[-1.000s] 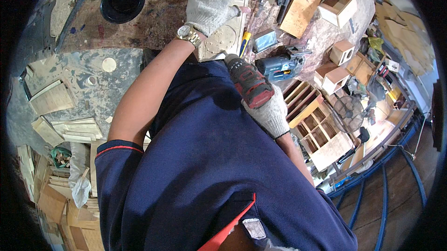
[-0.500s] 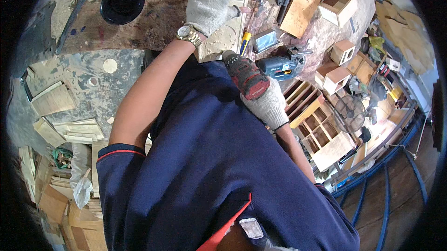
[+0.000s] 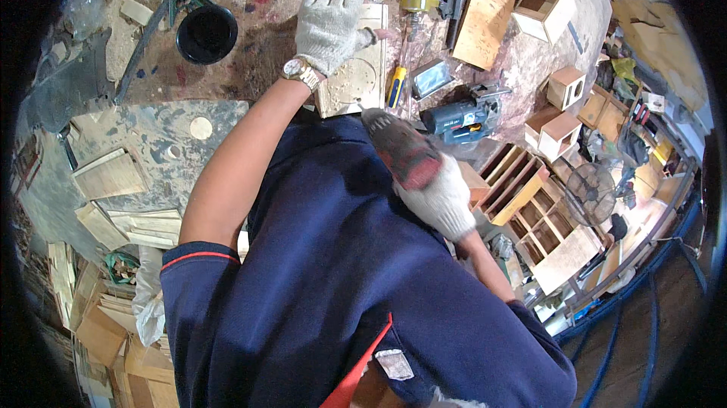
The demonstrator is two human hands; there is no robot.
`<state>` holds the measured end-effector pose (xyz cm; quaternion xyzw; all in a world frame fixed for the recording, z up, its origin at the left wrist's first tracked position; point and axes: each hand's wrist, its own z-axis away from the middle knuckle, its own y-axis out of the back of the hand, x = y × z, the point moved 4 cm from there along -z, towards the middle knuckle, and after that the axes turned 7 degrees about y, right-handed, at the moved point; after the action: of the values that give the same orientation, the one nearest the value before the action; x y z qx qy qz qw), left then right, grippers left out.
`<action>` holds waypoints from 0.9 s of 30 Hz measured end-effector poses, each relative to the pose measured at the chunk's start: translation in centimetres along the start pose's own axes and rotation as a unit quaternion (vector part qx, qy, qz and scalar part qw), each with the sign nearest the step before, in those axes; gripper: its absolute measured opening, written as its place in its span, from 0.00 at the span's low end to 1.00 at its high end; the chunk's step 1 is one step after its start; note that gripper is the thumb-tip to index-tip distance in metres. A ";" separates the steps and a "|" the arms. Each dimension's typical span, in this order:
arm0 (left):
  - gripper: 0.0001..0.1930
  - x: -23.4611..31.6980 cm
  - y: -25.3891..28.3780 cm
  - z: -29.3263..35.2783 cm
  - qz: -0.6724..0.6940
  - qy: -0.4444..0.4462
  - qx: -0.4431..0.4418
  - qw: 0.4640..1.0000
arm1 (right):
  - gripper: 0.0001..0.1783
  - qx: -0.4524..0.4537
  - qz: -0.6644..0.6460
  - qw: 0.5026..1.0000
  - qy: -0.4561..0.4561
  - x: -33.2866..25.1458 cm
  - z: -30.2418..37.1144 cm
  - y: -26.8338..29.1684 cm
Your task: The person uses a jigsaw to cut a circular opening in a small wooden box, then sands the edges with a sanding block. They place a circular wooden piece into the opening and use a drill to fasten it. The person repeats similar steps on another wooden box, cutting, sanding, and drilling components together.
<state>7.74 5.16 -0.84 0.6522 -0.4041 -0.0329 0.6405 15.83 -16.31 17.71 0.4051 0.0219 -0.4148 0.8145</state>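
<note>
**Uncomfortably close: drill (image 3: 405, 152) beside shirt (image 3: 326, 241)**

The person's gloved right hand (image 3: 439, 194) keeps its grip wrapped around the drill. The gloved left hand (image 3: 329, 33) lies over a pale board (image 3: 352, 86) at the near edge of the tabletop (image 3: 246, 79); whether its fingers clasp anything I cannot tell. The drill's nose points at the board's near end, contact unclear. Were the board to shift, with only one hand seen on it, the drill could skid; slack shirt cloth could catch if the nose spins.

Far left sits a black bowl (image 3: 204, 58), its inside too dark to read. Far right, a wooden box (image 3: 559, 20) gapes, contents indistinct; nearer, a divided wooden frame (image 3: 568, 260) shows shadowed compartments.
</note>
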 end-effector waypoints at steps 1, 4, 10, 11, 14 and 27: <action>0.40 0.0 -0.1 0.1 -0.027 0.007 -0.019 0.999 | 0.28 -0.017 0.042 0.998 -0.035 0.4 0.6 0.3; 0.42 0.0 -0.2 0.1 -0.032 0.004 -0.057 0.998 | 0.40 -0.050 0.022 0.991 -0.120 2.2 3.4 3.2; 0.45 0.7 0.7 -0.5 0.028 -0.153 -0.117 0.981 | 0.32 0.112 -0.013 0.983 -0.145 5.5 1.7 4.6; 0.45 0.8 1.0 -0.6 0.037 -0.182 -0.130 0.974 | 0.30 0.129 -0.011 0.987 -0.096 5.8 1.2 4.5; 0.49 0.9 3.3 0.6 0.049 -0.066 -0.027 0.996 | 0.25 0.178 -0.024 0.984 0.003 6.4 0.8 4.0; 0.57 0.5 4.0 7.2 -0.071 -0.103 -0.276 0.953 | 0.29 0.123 -0.026 0.992 0.031 5.4 0.9 2.2</action>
<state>2.10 -0.35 1.59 0.4696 -0.3956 -0.2553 0.7469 20.62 -19.73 17.75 0.5143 0.0068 -0.4227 0.7462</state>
